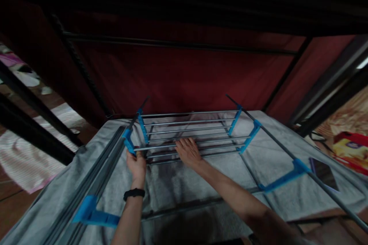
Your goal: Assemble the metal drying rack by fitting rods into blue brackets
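A rack of grey metal tubes (189, 123) joined by blue plastic brackets (248, 136) lies on a grey blanket (175, 187). My left hand (137, 164), with a black band at the wrist, is closed around the left end of a near tube, against a blue bracket (128, 141). My right hand (188, 151) is laid over the near tubes towards their middle, with its fingers curled over one of them. Closer to me, another blue bracket (283, 179) is on the long right-hand pole (270, 137), and one more blue bracket (94, 213) is at lower left.
Several loose grey tubes (99, 168) lie along the left side of the blanket. A phone (324, 174) rests on it at right. Behind stands a dark red fabric panel (186, 76) with dark bars. A red and yellow packet (350, 149) is at far right.
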Demonstrator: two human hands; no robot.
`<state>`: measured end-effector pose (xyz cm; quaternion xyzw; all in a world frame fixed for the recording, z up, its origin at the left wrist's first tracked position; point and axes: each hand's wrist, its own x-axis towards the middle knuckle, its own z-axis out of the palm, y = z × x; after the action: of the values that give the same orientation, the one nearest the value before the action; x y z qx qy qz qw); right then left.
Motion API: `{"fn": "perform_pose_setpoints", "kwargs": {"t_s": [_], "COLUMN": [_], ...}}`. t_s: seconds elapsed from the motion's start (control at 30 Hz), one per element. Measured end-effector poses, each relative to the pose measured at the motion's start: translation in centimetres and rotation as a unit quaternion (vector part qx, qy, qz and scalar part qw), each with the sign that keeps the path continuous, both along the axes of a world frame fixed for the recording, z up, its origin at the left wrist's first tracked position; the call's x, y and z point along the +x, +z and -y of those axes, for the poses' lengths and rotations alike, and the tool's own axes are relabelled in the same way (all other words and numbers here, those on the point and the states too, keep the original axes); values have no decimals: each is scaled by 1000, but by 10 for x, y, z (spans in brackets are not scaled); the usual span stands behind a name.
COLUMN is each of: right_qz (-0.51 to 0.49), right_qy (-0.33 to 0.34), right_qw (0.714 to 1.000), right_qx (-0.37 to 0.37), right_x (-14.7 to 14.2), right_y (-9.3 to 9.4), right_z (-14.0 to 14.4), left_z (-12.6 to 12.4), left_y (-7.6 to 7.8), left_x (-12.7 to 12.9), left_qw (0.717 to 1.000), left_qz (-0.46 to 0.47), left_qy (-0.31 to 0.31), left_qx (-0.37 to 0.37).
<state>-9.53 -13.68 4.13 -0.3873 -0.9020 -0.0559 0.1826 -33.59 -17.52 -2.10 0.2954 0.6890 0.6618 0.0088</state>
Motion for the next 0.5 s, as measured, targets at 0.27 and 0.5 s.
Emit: {"fn": "perform_pose_setpoints", "kwargs": {"t_s": [0.27, 0.5], "right_qz": [22, 42], "right_qy": [-23, 8], "right_qw": [999, 999], "right_qx": [-16, -10], "right_x": [8, 9], "right_y": [2, 5], "right_z": [-15, -24], "left_z": [-2, -2], "left_y": [-1, 1], "left_x": [-4, -5], "left_qw": [1000, 999], "left_qz": [-21, -40], "left_qy": [3, -3], "left_qx": [-11, -10]}}
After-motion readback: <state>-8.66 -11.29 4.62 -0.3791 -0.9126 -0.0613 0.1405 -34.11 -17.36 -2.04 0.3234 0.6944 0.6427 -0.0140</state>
